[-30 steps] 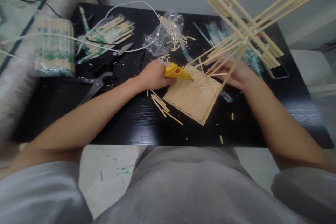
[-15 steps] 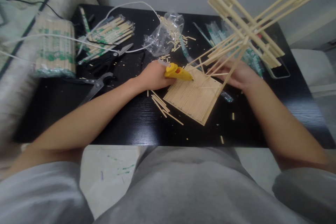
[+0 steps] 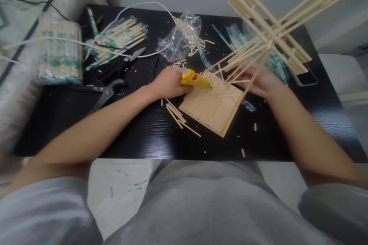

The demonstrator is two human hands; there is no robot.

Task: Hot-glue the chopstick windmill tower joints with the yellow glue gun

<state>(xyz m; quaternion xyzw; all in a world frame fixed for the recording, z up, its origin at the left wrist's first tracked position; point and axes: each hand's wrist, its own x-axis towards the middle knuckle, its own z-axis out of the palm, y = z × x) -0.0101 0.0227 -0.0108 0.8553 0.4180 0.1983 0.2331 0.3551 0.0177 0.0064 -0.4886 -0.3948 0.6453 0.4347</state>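
My left hand (image 3: 169, 82) is closed around a yellow hot glue gun (image 3: 196, 80), its nozzle pointing right over a flat base of thin wooden sticks (image 3: 211, 103). A frame of wooden sticks (image 3: 258, 65) rises from that base, with slanting struts and a crossed upper part (image 3: 270, 30) that leans away to the upper right. Behind the struts, my right hand (image 3: 258, 80) has its fingers closed on the stick frame. Those fingertips are partly hidden by the sticks, so the exact piece pinched cannot be made out.
Cut sticks (image 3: 175, 113) lie left of the base. Scissors (image 3: 126, 59) and pliers (image 3: 107, 92) rest on the black table (image 3: 138, 134). Farther back are wrapped chopsticks (image 3: 60, 53), a plastic bag (image 3: 175, 42) with short offcuts, and a white cable (image 3: 94, 46). A phone (image 3: 306, 78) lies at right.
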